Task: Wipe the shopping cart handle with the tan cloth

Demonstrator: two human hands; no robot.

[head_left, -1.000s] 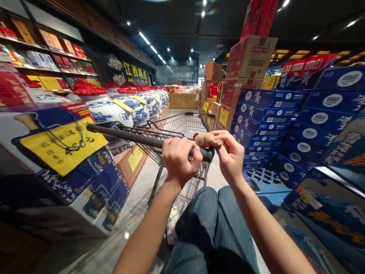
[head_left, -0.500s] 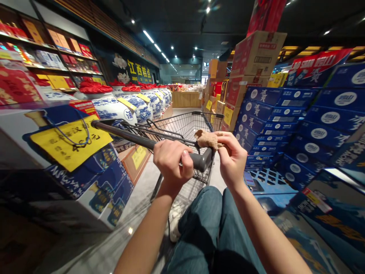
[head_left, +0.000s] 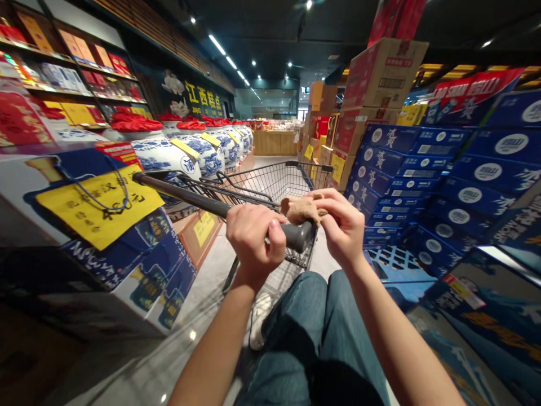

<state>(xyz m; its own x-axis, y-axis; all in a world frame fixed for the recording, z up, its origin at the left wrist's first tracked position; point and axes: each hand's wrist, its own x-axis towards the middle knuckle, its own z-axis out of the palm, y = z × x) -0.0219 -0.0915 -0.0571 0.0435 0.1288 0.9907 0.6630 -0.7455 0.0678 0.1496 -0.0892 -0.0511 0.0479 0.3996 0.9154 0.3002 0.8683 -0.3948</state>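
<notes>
In R hand [head_left: 343, 228]: ginger root [head_left: 302, 210], pinched betw. fingertips and thumb, just above cart handle [head_left: 298, 237]. L hand [head_left: 254, 239] fully closed round handle, wire basket [head_left: 274, 186] beyond.

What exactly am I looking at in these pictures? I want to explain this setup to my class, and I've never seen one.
There is no machine here: these are a person's own two bare hands, filmed by one camera worn on the head, looking forward and down. The left hand grips the handle of a wire shopping cart. The right hand pinches a knobbly tan piece, probably ginger root, just above the handle. Blue-and-white jars line one side, blue cartons the other.
</notes>
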